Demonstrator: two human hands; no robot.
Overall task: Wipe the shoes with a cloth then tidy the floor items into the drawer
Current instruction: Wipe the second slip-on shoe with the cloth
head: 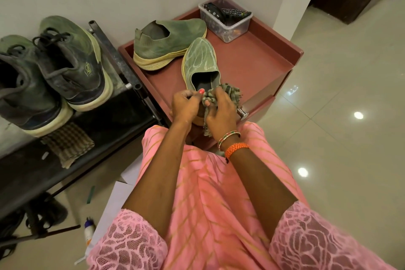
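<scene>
A green slip-on shoe [200, 59] lies on top of the reddish-brown drawer unit [258, 61], toe pointing away from me. My left hand [185, 105] grips its heel end. My right hand [221, 108] holds a bunched grey-green cloth [228, 92] against the heel opening. The second green slip-on shoe [168, 41] lies on its side behind, near the wall. The heel of the held shoe is hidden under my hands.
A clear plastic box [228, 19] with remotes sits at the unit's back corner. Two dark lace-up sneakers [54, 68] stand on a black rack [122, 66] at left, over a checked cloth [68, 144]. A small bottle [89, 230] and a green strip [91, 194] lie on the tiled floor.
</scene>
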